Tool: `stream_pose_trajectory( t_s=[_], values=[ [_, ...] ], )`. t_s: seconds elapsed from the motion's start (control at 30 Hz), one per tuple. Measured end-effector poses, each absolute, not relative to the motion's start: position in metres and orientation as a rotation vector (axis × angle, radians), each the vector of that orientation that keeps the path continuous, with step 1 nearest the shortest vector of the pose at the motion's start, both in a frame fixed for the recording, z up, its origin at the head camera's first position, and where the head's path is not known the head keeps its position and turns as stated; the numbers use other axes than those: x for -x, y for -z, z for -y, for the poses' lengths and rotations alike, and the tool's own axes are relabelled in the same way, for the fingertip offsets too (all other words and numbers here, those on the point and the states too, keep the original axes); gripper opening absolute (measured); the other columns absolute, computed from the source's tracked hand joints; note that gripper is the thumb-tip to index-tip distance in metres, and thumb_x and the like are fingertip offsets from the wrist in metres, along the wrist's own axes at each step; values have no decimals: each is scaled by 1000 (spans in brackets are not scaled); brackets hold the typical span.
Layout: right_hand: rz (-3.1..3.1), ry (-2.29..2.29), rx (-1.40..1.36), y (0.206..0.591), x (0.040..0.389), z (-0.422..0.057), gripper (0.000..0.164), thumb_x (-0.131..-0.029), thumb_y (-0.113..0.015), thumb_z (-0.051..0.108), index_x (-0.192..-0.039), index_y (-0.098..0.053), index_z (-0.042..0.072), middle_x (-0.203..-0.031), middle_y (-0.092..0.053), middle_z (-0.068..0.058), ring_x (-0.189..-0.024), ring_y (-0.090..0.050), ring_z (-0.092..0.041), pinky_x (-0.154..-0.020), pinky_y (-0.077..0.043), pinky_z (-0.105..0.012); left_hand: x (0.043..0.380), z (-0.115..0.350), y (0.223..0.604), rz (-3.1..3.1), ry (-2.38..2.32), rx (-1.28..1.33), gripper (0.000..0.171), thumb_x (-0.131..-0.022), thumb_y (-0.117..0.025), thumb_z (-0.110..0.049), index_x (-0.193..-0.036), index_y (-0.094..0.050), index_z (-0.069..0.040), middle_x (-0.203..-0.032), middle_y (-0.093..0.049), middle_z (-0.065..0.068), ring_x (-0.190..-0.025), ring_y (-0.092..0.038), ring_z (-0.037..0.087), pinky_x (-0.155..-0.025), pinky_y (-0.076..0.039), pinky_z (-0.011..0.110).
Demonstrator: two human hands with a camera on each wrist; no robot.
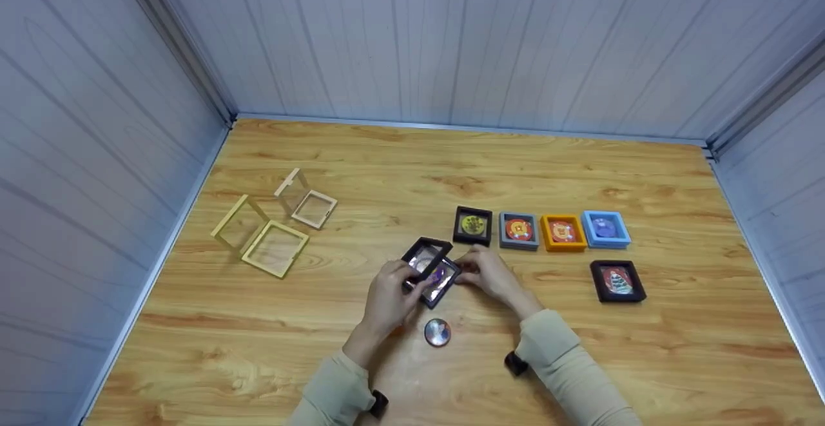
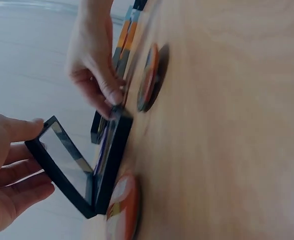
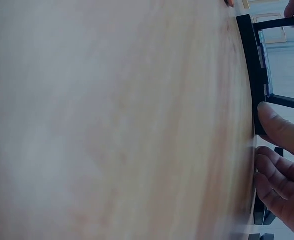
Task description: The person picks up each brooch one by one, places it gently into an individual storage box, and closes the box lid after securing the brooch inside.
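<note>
Both hands are at a black hinged display frame (image 1: 441,292), which stands partly open like a book with clear film in each half. My left hand (image 1: 388,297) grips the raised half by its edge, seen closely in the left wrist view with the film window (image 2: 69,145). At the lower half's corner, my right hand (image 1: 491,276) pinches the rim between thumb and fingers, as the right wrist view shows along the black edge (image 3: 254,65). A purple patch shows inside the lower half. A round badge (image 1: 437,332) lies just in front; another orange-edged badge (image 2: 123,207) lies beside the frame.
To the right stand small frames holding round pieces: black (image 1: 472,225), grey (image 1: 518,231), orange (image 1: 563,232), light blue (image 1: 606,229), and another black one (image 1: 617,281). Two empty hinged frames, yellow (image 1: 275,249) and beige (image 1: 314,209), stand open at left. Panel walls enclose the table.
</note>
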State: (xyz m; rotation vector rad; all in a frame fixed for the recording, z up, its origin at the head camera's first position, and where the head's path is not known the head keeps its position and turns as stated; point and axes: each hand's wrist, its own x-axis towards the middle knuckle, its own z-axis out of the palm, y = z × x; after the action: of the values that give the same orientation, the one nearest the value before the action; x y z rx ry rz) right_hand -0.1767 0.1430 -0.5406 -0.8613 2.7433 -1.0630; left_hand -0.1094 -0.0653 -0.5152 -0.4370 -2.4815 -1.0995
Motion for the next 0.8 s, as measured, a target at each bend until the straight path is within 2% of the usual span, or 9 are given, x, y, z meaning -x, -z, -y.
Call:
stream_pose_trajectory(
  t_s=[0.17, 0.23, 0.43, 0.6, 0.8],
  values=[
    [-2742, 1055, 836, 540, 177, -143, 25, -68, -74, 17, -90, -69, 5, -82, -54, -3, -75, -51, -16, -68, -43, -31, 107, 59, 519, 2562, 1064, 450, 18, -68, -75, -16, -77, -67, -3, -82, -60, 6, -79, -55, 18, -78, -46, 32],
    [-2739, 1052, 821, 540, 177, -143, 25, -68, -74, 16, -90, -69, 4, -82, -53, -2, -75, -51, -16, -68, -44, -31, 106, 58, 520, 2592, 1046, 455, 18, -67, -76, -16, -76, -67, -4, -83, -60, 5, -80, -54, 18, -72, -47, 30],
    [-2739, 1043, 836, 541, 178, -143, 23, -68, -75, 16, -87, -69, 4, -81, -52, -2, -74, -51, -15, -68, -45, -31, 104, 53, 523, 2689, 952, 481, 18, -64, -78, -17, -75, -68, -7, -83, -62, 3, -80, -52, 18, -68, -47, 31],
    [-2739, 1024, 820, 540, 178, -143, 24, -68, -75, 16, -88, -68, 5, -81, -52, -2, -74, -51, -15, -68, -44, -31, 103, 50, 526, 2758, 824, 531, 20, -63, -77, -20, -74, -68, -7, -79, -61, 1, -77, -50, 17, -65, -45, 29],
    [-2739, 1032, 807, 539, 177, -143, 27, -67, -75, 18, -90, -69, 5, -82, -53, -1, -75, -51, -16, -69, -44, -31, 104, 46, 533, 2743, 640, 605, 20, -59, -77, -24, -65, -65, -9, -70, -57, -1, -71, -49, 18, -62, -42, 29]
  ],
)
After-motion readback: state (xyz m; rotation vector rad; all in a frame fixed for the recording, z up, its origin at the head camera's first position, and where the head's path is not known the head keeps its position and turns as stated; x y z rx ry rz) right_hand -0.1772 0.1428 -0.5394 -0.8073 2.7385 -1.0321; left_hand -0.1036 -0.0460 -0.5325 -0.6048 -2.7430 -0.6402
